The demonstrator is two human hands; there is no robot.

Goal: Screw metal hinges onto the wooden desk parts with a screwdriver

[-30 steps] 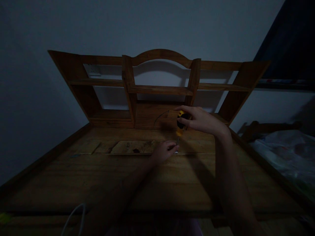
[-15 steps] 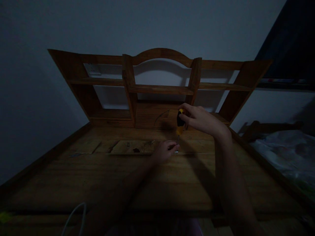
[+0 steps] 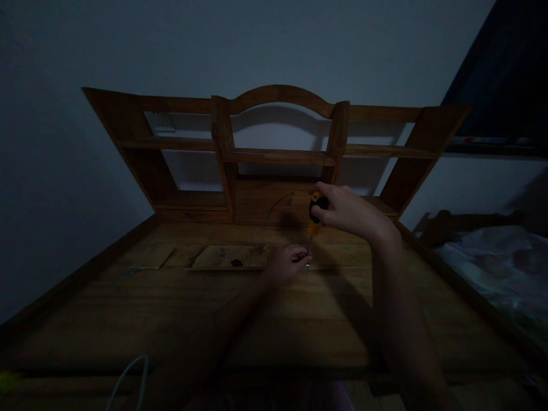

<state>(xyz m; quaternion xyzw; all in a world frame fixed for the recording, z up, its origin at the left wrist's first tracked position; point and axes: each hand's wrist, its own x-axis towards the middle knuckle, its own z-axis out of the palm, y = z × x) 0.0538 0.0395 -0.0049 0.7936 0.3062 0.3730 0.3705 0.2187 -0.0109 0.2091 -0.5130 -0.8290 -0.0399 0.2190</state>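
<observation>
My right hand [image 3: 351,210] is wrapped round the top of a yellow and black screwdriver [image 3: 314,228], which stands nearly upright above the wooden desk top [image 3: 274,319]. Its metal shaft points down to a small shiny metal piece [image 3: 307,266], too small to name, at the front edge of a wooden strip. My left hand [image 3: 286,262] rests low on that strip, thumb and fingertips pinched at the lower end of the shaft. The screwdriver's tip is hard to make out. Left of this hand lies a pale, worn board section [image 3: 231,257] with a dark hole.
A wooden shelf unit [image 3: 278,155] rises along the back of the desk. Thin dark pieces [image 3: 131,272] lie at the left. A pale cable loop [image 3: 128,374] hangs near the front edge. Light bedding [image 3: 492,260] is beyond the right rim.
The screwdriver's handle has turned slightly in my right hand, and the fingers have shifted a little round it. My left hand stays at the lower shaft.
</observation>
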